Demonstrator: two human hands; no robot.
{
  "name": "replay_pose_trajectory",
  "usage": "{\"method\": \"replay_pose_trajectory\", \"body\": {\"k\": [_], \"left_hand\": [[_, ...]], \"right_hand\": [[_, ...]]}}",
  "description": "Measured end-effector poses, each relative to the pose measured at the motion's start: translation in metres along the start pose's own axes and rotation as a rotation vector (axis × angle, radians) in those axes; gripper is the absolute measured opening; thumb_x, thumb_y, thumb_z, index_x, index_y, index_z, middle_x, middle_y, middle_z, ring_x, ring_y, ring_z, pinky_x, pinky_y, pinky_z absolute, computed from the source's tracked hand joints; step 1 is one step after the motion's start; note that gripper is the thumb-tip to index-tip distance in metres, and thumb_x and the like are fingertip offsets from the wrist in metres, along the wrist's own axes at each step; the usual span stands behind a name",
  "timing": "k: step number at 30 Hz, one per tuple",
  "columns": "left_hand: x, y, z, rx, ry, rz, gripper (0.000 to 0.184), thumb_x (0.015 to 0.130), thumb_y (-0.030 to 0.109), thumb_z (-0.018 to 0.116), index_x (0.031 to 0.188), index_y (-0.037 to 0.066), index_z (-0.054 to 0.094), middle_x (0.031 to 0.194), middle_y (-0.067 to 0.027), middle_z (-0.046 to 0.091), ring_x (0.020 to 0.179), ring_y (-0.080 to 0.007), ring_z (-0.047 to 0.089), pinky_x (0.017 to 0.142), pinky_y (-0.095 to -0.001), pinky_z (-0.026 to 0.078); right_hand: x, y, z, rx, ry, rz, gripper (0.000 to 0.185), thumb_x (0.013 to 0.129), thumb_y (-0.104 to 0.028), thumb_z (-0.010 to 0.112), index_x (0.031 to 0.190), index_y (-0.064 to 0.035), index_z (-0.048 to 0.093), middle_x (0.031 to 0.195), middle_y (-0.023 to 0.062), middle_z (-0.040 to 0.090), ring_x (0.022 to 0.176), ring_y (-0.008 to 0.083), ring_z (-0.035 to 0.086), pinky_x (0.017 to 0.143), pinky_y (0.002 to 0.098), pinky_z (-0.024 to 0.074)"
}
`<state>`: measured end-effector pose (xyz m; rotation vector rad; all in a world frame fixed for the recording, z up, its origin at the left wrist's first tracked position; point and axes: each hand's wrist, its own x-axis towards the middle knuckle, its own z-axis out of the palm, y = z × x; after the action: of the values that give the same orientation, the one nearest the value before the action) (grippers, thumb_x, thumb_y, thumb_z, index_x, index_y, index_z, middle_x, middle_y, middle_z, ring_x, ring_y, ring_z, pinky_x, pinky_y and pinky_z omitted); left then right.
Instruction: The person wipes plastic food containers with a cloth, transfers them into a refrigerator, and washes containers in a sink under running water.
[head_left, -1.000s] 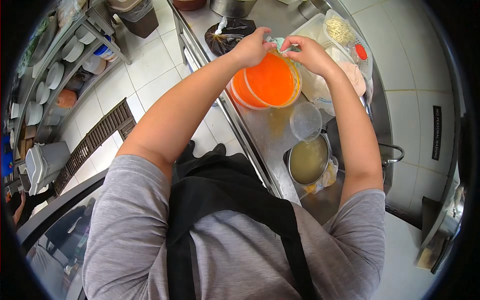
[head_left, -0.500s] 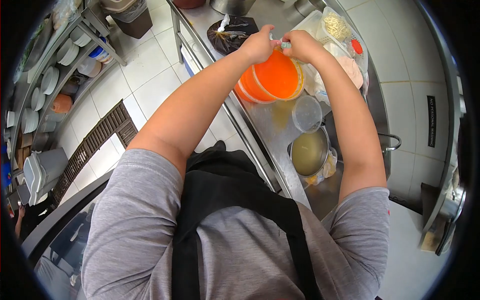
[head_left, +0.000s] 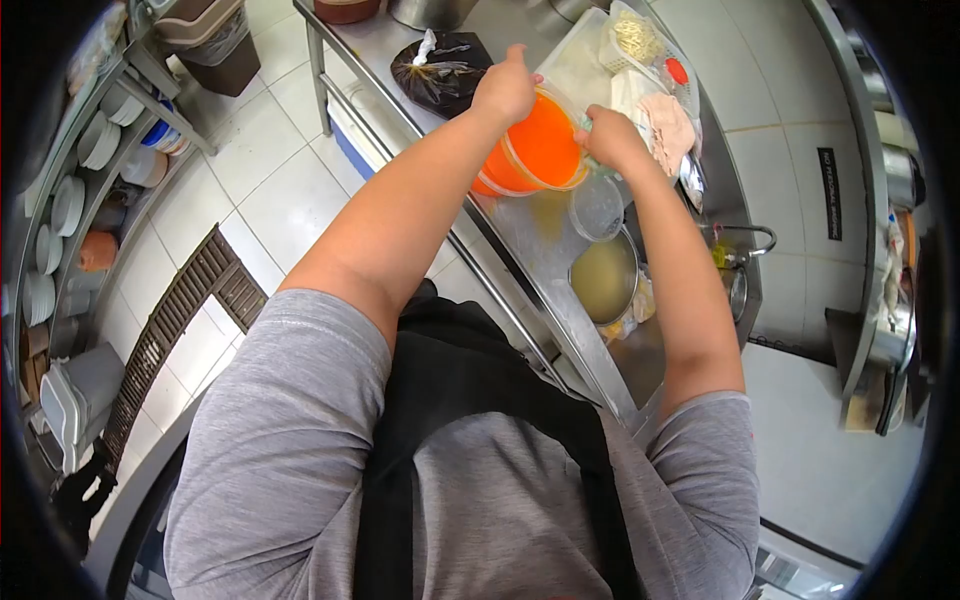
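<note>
- Standing along the left edge of the frame, a metal shelf unit holds stacked white plates [head_left: 68,207]; a brown bin [head_left: 210,52] sits on the tiled floor, upper left.
- Left of the upper centre, a knotted black bag [head_left: 440,75] rests on the metal table [head_left: 545,255], just beside the left hand.
- At the upper centre, the left hand [head_left: 507,90] is partly open at the far-left side of the bucket, one finger pointing up; whether it grips the rim cannot be told.
- Below and between the hands, the bucket [head_left: 502,172] of orange liquid [head_left: 545,145] stands on the table, its mouth uncovered.
- Right of the upper centre, the right hand [head_left: 613,138] has its fingers curled closed around what looks like a pale green cloth [head_left: 584,123], mostly hidden, at the bucket's right edge.
- Half a second ago both hands met above the far rim; now they have parted, the right one lower along the side. The work seems to have shifted to that stretch of rim, with the right hand doing it alone.
- Just below the right hand lie a clear lid [head_left: 597,210] and a pot of cloudy liquid [head_left: 604,283].
- Upper right, a white basket [head_left: 686,97] stands beside a pinkish cloth [head_left: 668,132].
</note>
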<state>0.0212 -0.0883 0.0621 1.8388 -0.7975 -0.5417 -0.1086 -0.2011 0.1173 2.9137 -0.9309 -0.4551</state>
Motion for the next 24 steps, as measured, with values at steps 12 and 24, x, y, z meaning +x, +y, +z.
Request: {"method": "replay_pose_trajectory", "body": {"k": [12, 24], "left_hand": [[0.006, -0.022, 0.013, -0.076, 0.047, 0.189, 0.030, 0.091, 0.017, 0.048, 0.114, -0.001, 0.054, 0.100, -0.0181, 0.064, 0.096, -0.0350, 0.060, 0.085, -0.0373, 0.045], [-0.089, -0.018, 0.011, -0.746, 0.243, -0.097, 0.029, 0.094, 0.008, 0.039, 0.118, -0.003, 0.047, 0.116, -0.0137, 0.054, 0.108, -0.0199, 0.051, 0.094, -0.0303, 0.039]], "right_hand": [[-0.050, -0.013, 0.023, 0.276, 0.079, 0.322, 0.048, 0.077, -0.031, 0.060, 0.107, 0.0057, 0.058, 0.104, 0.0261, 0.060, 0.099, 0.0363, 0.059, 0.086, 0.0405, 0.0461], [0.032, 0.026, 0.027, 0.398, 0.290, -0.357, 0.035, 0.077, -0.021, 0.061, 0.107, -0.0027, 0.059, 0.106, 0.0205, 0.055, 0.099, 0.0348, 0.054, 0.086, 0.0391, 0.0444]]}}
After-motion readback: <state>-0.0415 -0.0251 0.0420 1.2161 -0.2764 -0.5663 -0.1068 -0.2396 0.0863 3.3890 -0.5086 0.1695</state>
